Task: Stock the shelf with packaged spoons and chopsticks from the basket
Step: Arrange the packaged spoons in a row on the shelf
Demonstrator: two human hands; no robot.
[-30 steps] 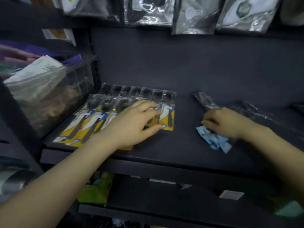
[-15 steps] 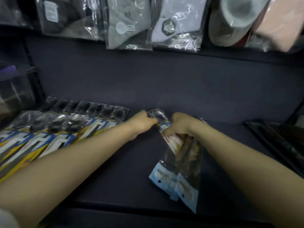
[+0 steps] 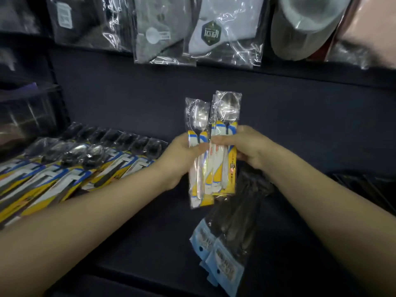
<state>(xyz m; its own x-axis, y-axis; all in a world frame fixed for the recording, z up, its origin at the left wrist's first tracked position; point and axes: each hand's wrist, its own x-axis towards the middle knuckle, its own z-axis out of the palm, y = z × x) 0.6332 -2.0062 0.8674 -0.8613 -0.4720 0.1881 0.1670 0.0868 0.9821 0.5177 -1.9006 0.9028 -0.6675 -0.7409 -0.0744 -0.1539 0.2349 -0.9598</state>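
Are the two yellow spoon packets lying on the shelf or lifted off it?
Lifted. The left hand and right hand grip the spoon packets upright, bowls up, above the dark shelf.

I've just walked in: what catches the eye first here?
Two spoon packs, held upright mid-frame by the left hand and right hand. Left of them, a row of packs lies on the dark shelf. Bagged socks hang above.
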